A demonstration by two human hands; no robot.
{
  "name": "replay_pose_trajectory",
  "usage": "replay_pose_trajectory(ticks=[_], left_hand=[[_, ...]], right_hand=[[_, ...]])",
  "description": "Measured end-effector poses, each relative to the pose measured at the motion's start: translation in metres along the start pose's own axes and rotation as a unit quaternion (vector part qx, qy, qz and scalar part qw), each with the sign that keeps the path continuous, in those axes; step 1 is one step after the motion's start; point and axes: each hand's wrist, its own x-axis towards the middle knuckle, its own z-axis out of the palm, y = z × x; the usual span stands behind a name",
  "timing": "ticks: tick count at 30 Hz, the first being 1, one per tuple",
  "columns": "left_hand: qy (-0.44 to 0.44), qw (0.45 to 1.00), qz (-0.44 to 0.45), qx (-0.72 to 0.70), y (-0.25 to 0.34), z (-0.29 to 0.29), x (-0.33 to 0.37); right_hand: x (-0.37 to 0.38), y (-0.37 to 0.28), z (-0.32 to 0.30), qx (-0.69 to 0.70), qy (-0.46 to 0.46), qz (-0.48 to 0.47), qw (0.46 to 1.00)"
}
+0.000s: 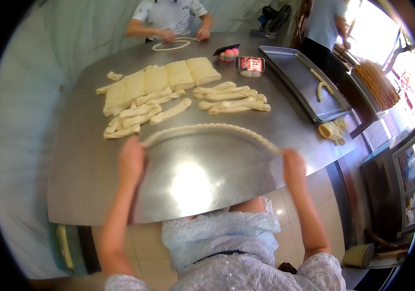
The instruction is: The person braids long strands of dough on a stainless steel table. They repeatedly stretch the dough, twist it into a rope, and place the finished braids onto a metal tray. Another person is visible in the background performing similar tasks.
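A long twisted dough rope arches away from me over the steel table. My left hand is closed round its left end, and my right hand grips the right end near the table's edge. Beyond the rope lie several loose dough strips on the left and more strips in the middle. Behind them rests a slab of pale dough scored into wide sections.
Across the table a person handles a dough loop. A phone leans on a stand near a metal tray holding twisted dough pieces. A pale crumpled glove or bag lies at the right edge. Another person stands beyond.
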Motion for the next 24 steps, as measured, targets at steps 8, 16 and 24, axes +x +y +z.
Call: replay_pose_trajectory(ticks=[8,16,24], left_hand=[[-0.123,0.94,-0.244,-0.206,0.061,0.014,0.019],[-0.185,0.974,0.005,0.13,0.113,0.007,-0.068],[-0.242,0.941,-0.163,-0.172,0.055,-0.068,-0.042]], right_hand=[[0.012,0.051,0.079,-0.196,-0.024,0.178,0.964],[0.036,0.071,0.063,-0.148,-0.016,0.048,0.988],[0.03,0.043,0.044,-0.099,0.036,-0.073,0.992]])
